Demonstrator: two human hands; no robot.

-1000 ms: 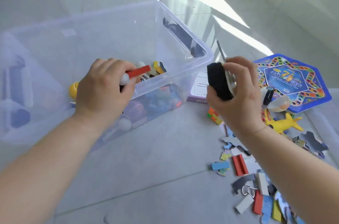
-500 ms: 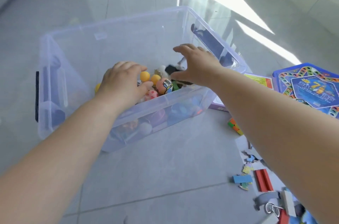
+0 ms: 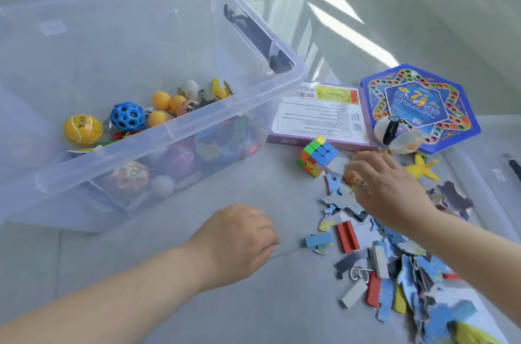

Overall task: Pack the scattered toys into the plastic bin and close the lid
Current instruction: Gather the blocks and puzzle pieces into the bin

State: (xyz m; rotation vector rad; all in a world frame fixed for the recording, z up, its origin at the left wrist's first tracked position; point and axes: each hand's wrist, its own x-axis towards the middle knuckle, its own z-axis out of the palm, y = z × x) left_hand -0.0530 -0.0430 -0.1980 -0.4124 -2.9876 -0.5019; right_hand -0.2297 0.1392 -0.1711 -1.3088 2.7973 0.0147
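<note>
Bin: open, on the floor at left, part-filled with balls; puzzle pieces, cube and blocks lie loose to its right. Risk: thin pieces slip from a hasty scoop and scatter. Your right hand: palm down, fingers bent onto the pieces, grip not discernible; left hand: loosely curled above floor, apparently empty.

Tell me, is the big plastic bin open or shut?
Open. The bin has no lid on it, and the yellow ball and blue ball show straight through its open top.
</note>
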